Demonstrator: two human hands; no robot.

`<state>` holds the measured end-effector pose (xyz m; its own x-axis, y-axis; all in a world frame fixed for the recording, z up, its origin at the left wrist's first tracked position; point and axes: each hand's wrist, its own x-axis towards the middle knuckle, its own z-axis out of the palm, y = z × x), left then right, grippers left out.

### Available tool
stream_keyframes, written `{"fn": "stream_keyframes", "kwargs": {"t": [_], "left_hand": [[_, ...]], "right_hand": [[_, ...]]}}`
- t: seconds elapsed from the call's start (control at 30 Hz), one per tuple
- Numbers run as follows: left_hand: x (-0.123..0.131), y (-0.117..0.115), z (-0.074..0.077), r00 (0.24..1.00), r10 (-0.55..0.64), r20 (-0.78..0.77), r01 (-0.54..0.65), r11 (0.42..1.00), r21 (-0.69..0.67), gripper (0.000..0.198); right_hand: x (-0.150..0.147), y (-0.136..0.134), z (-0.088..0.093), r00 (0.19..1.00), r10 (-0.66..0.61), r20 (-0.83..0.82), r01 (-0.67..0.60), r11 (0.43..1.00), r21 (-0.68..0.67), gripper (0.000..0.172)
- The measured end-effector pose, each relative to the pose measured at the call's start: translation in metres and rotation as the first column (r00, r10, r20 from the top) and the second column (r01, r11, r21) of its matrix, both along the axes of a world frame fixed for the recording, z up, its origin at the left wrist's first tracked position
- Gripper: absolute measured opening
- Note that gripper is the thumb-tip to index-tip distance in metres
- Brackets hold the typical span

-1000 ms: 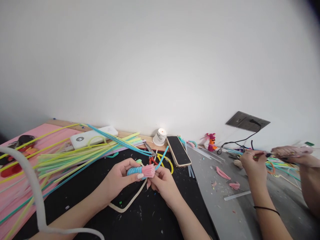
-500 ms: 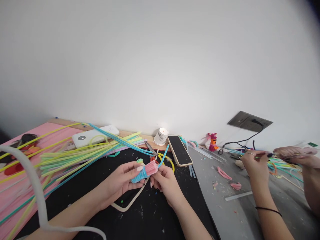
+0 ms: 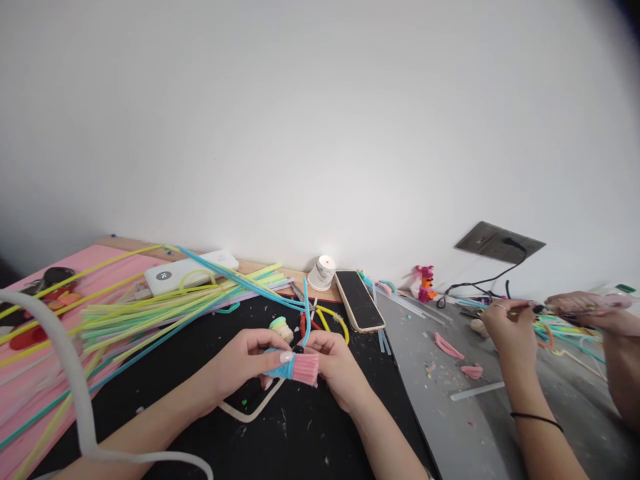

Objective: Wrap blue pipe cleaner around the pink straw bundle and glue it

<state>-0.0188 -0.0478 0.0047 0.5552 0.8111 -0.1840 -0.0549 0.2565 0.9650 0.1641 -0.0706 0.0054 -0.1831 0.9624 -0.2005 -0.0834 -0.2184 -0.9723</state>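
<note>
pastel stems point(image 3: 165, 315): loose pile | left hand point(image 3: 243, 363): thumb and fingers clamped on blue wrap point(image 3: 281, 371) of pink-and-blue bundle point(image 3: 300, 368) | bundle: between both hands, over black mat point(image 3: 285, 440) | right hand point(image 3: 336, 370): at pink end point(image 3: 309, 369), fingertips partly hidden, grip cannot be told | phone point(image 3: 359, 301): lying beyond right hand

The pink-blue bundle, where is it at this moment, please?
In the head view, the pink-blue bundle is low, near the middle, above the black mat; the left hand grips it, and the right hand is beside its pink end.
</note>
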Motion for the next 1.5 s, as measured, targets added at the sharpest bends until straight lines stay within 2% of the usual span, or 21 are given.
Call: {"fn": "stream_keyframes", "kwargs": {"t": [0.17, 0.33, 0.4, 0.5, 0.6, 0.67, 0.8, 0.9, 1.0, 1.17, 1.33, 1.5], "left_hand": [[0.001, -0.001, 0.001, 1.0, -0.01, 0.013, 0.01, 0.998, 0.055, 0.023], [0.0, -0.003, -0.002, 0.994, -0.017, -0.105, 0.032, 0.989, 0.145, 0.023], [-0.001, -0.002, -0.005, 0.988, 0.027, -0.15, 0.004, 0.979, 0.205, 0.022], [-0.002, 0.0, -0.01, 0.968, 0.131, -0.215, -0.065, 0.956, 0.288, 0.023], [-0.002, 0.003, -0.014, 0.946, 0.212, -0.247, -0.121, 0.933, 0.338, 0.025], [-0.002, 0.003, -0.014, 0.938, 0.243, -0.248, -0.149, 0.926, 0.346, 0.026], [-0.002, 0.003, -0.013, 0.934, 0.281, -0.22, -0.2, 0.922, 0.331, 0.027], [-0.002, 0.004, -0.009, 0.926, 0.321, -0.2, -0.245, 0.912, 0.331, 0.027], [-0.003, 0.005, -0.005, 0.912, 0.377, -0.163, -0.315, 0.896, 0.311, 0.028], [-0.002, 0.005, -0.002, 0.908, 0.412, -0.08, -0.391, 0.899, 0.197, 0.026], [-0.001, 0.005, -0.005, 0.919, 0.393, -0.04, -0.388, 0.917, 0.096, 0.028], [0.0, 0.007, -0.006, 0.928, 0.372, 0.005, -0.369, 0.917, 0.154, 0.027]], "right_hand": [[0.003, 0.0, 0.006, 0.999, 0.035, 0.04, -0.036, 0.999, 0.016, 0.019], [0.002, -0.002, 0.005, 0.983, -0.042, 0.181, 0.009, 0.983, 0.181, 0.015], [0.001, -0.003, 0.005, 0.965, -0.096, 0.244, 0.026, 0.961, 0.277, 0.015], [0.001, -0.007, 0.008, 0.912, -0.202, 0.357, 0.025, 0.896, 0.444, 0.015], [0.0, -0.009, 0.012, 0.886, -0.263, 0.382, 0.009, 0.833, 0.553, 0.016], [-0.001, -0.011, 0.013, 0.906, -0.246, 0.343, 0.027, 0.844, 0.535, 0.017], [-0.002, -0.012, 0.011, 0.963, -0.129, 0.237, 0.031, 0.925, 0.379, 0.015], [-0.005, -0.011, 0.009, 0.993, -0.051, 0.11, 0.018, 0.959, 0.282, 0.007], [-0.006, -0.01, 0.009, 1.0, 0.004, 0.03, -0.011, 0.971, 0.239, 0.007], [-0.007, -0.012, 0.013, 0.994, 0.1, 0.032, -0.105, 0.969, 0.225, 0.013], [-0.008, -0.009, 0.004, 0.996, 0.041, 0.074, -0.053, 0.985, 0.164, 0.01], [-0.01, -0.006, -0.002, 0.989, -0.023, 0.148, 0.001, 0.989, 0.148, 0.007]]}}
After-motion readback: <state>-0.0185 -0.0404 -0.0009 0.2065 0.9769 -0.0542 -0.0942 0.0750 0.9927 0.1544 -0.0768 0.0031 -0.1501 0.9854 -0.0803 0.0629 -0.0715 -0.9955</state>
